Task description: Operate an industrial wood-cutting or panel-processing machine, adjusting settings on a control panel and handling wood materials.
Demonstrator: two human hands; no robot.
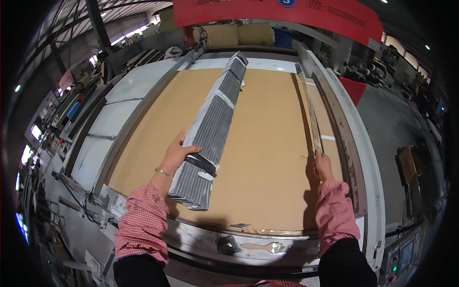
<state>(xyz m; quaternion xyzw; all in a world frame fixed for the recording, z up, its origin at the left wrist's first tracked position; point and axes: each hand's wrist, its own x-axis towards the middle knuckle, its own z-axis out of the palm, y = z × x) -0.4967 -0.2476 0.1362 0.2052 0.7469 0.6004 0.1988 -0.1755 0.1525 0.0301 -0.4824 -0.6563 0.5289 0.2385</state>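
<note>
A long bundle of grey ribbed strips [221, 119], bound with pale bands and black tape, lies lengthwise on a tan board [267, 143]. My left hand [179, 155] grips its left side near the close end, thumb over the top and the other fingers partly hidden. At the right, my right hand [323, 165] is closed around the near end of a long, thin, worn bar [310, 107]. The bar runs away from me along the board's right side and casts a dark shadow; its exact material is unclear.
Along the machine's front ledge sit a flat wooden-handled brush [264, 247] and a small dark object [228, 245]. A red crossbeam [282, 16] spans the far end. Raised rails [349, 138] flank the bed, and a control panel [404, 256] stands at lower right.
</note>
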